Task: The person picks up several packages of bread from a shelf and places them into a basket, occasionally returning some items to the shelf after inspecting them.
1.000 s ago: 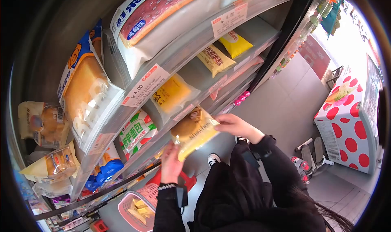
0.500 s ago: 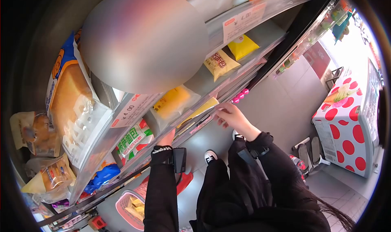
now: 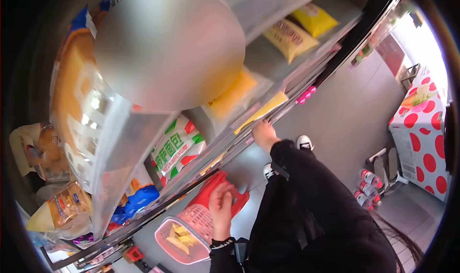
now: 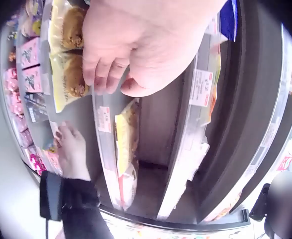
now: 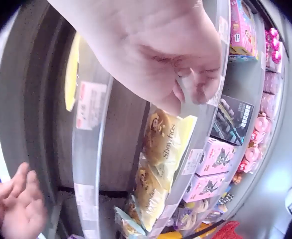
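Fingers loosely bent and holding nothing, my left hand point(image 3: 221, 208) hangs in front of the pink basket point(image 3: 165, 225) in the head view. My right hand point(image 3: 265, 135) is at the shelf front, below the yellow edge of a bagged bun point(image 3: 262, 112). In the right wrist view, a bun packet lettered "Showhos" point(image 5: 162, 142) lies on a shelf just under my right hand point(image 5: 161, 55), a second such packet point(image 5: 150, 194) beyond it. Nothing shows in the right hand's bent fingers. In the left wrist view, two bun packets point(image 4: 69, 79) lie beside my left hand point(image 4: 146, 45).
Bread bags fill the tilted shelves, among them a green-and-white bag point(image 3: 177, 148) and yellow packets point(image 3: 314, 20). Yellow packets point(image 3: 180, 238) lie in the basket. Bottles point(image 3: 368, 189) and a red-dotted freezer point(image 3: 421, 139) stand on the right. Boxed goods point(image 5: 216, 157) fill a lower shelf.
Both hands held the bun packet a second ago; it then lay on the shelf, out of their hold. My left hand has drawn back and down from the shelf, while the right stays at its edge.
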A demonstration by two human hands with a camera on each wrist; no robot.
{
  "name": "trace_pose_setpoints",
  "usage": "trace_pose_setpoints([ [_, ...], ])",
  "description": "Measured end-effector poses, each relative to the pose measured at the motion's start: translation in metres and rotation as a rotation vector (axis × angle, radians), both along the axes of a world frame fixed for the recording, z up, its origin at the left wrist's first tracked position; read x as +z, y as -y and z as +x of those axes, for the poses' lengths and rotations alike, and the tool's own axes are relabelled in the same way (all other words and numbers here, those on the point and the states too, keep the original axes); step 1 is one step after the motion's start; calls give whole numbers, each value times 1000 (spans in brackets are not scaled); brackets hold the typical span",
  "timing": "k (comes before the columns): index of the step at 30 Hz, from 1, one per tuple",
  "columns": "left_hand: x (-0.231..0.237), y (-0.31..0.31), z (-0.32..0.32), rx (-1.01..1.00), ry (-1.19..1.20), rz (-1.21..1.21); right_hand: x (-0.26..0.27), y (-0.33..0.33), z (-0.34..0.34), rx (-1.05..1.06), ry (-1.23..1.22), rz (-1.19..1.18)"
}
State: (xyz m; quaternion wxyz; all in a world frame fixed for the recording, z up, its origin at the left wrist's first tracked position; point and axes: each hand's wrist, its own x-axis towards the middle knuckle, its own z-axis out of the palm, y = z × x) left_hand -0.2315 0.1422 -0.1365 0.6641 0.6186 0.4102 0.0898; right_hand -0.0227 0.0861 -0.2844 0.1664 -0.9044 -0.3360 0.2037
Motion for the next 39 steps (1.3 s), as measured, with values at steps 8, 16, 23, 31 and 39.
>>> trace_pose_setpoints([
  [8,-14,-2,-64,27,-100,-214,-25,-27,11,-263,-281,-62],
  [16,-39,-10,-67,-42,-129,-407,-15,26,20,-112,-805,438],
  [23,-73,-7,-12,131,25,-898,57,111,-16,-121,-991,671],
  [31,-56,18,-5,-83,88,-1025,161,160,-58,78,-966,679],
  [39,23,-19,-40,57,296,-547,195,104,-71,426,-727,770],
])
